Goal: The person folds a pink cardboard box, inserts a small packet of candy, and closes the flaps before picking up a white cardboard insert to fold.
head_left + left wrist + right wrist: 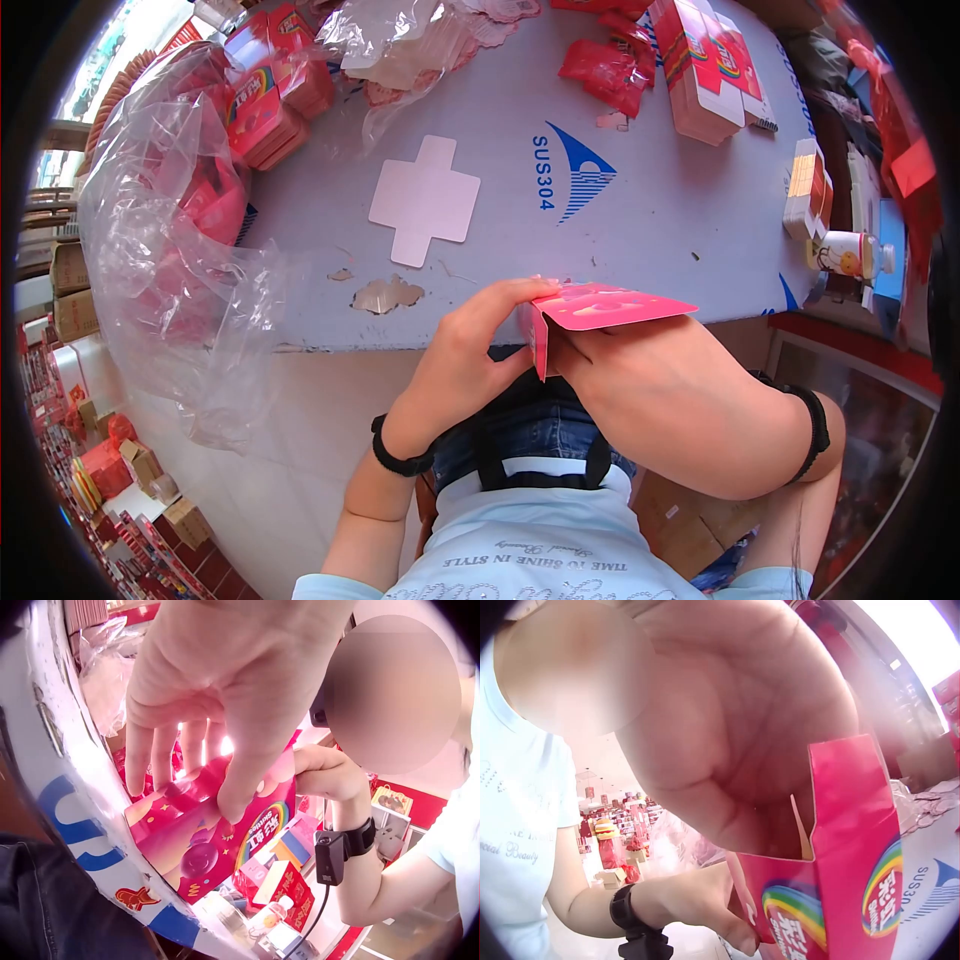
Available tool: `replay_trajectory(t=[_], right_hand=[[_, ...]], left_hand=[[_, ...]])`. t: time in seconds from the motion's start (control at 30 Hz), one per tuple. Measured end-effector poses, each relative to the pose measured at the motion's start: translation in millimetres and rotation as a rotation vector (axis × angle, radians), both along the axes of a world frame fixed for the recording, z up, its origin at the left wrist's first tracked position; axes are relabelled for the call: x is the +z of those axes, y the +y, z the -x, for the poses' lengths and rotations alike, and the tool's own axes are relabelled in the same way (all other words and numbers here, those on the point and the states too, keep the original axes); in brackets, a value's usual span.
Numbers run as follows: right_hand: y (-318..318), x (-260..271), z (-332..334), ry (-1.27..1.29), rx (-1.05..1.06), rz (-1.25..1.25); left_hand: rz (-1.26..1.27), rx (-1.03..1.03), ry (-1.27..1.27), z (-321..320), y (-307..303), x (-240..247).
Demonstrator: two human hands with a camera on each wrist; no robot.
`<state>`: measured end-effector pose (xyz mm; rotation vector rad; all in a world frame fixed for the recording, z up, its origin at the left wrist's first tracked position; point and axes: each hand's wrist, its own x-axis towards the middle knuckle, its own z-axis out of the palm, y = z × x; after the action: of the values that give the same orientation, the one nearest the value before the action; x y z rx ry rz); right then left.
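Note:
A pink printed card point(610, 308), folded into panels, is above the table's near edge. My left hand point(465, 345) pinches its left end between thumb and fingers. My right hand point(625, 375) is under the card's right part in the head view. In the left wrist view, the left thumb lies on the printed face of the card point(225, 851), and the right hand point(330, 772) grips the far end. Rainbow prints show on the card point(855, 840) in the right wrist view, below the right palm point(742, 712); its fingertips are hidden behind the panels.
A white cross-shaped card point(425, 200) lies flat on the grey table point(500, 230). Stacks of pink cartons point(265, 110) and clear plastic bags point(170, 230) are at the left. More cartons point(705, 80), a red packet point(610, 75) and a bottle point(850, 253) are at the right.

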<state>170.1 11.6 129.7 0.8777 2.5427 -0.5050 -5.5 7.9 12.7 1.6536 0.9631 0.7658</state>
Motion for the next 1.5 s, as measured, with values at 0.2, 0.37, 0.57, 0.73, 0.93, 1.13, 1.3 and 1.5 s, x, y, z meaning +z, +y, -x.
replay_trajectory(t=[0.2, 0.37, 0.57, 0.73, 0.93, 1.13, 1.3, 1.5], right_hand=[[-19.2, 40.3, -14.7, 0.251, -0.349, -0.16], [-36.8, 19.2, 12.0, 0.395, -0.465, -0.246], [-38.4, -19.2, 15.0, 0.416, -0.481, -0.119], [-35.7, -22.4, 11.9, 0.345, -0.42, -0.136], [-36.5, -22.0, 9.8, 0.334, -0.337, -0.217], [-61.7, -35.6, -40.6, 1.291, -0.955, -0.144], [-28.6, -84.1, -43.0, 1.371, -1.093, 0.356], [-11.8, -111.9, -33.0, 1.589, -0.832, 0.774]], left_hand=[[-0.006, -0.005, -0.026, 1.4, -0.1, -2.8], [-0.03, -0.006, -0.04, -1.1, -1.7, -2.2], [-0.022, 0.019, -0.037, -2.0, -2.5, -3.2], [-0.004, 0.012, -0.057, -2.3, -1.6, -5.5], [-0.012, -0.076, -0.08, 1.3, 1.5, 2.5], [0.162, -0.067, -0.362, -3.3, -6.1, -0.3], [0.233, -0.102, -0.386, -12.8, -6.7, -5.3], [0.386, -0.078, -0.559, -14.5, -4.2, -3.7]])
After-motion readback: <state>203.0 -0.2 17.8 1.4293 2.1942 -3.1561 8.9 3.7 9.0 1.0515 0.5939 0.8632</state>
